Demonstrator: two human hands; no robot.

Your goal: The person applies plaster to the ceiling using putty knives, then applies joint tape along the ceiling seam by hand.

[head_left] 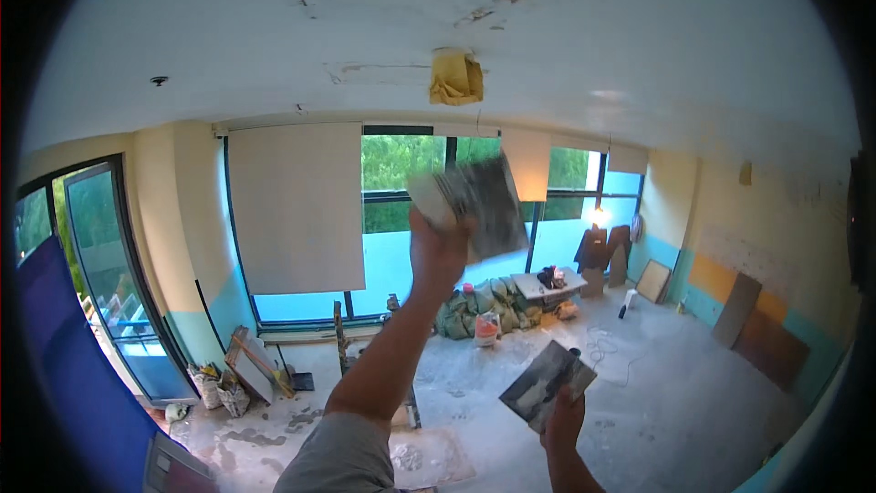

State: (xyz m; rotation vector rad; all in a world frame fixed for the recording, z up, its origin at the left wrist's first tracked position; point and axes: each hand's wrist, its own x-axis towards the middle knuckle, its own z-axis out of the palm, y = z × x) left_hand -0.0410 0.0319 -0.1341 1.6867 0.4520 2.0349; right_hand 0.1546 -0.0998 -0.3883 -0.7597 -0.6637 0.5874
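Note:
My left hand [440, 246] is raised in the middle of the view, closed round a wide, grey flat-bladed trowel [490, 205] with a paler, blurred part at its left. The trowel appears below a yellowish paper-like patch [456, 75] on the white ceiling [319, 18], which has cracks and flaked marks; whether it touches anything is not visible. Lower right, my right hand [561, 420] grips a second flat metal blade [534, 382], smeared with pale material, with a small dark end showing at its top edge.
Below are a dusty floor [657, 411], several green sacks [465, 315], a pale board [547, 281] with items on it, a cable, and panels [735, 310] leaning on the right wall. An open glass door [114, 265] and a blue panel [73, 347] stand left; windows with blinds [292, 210] line the back.

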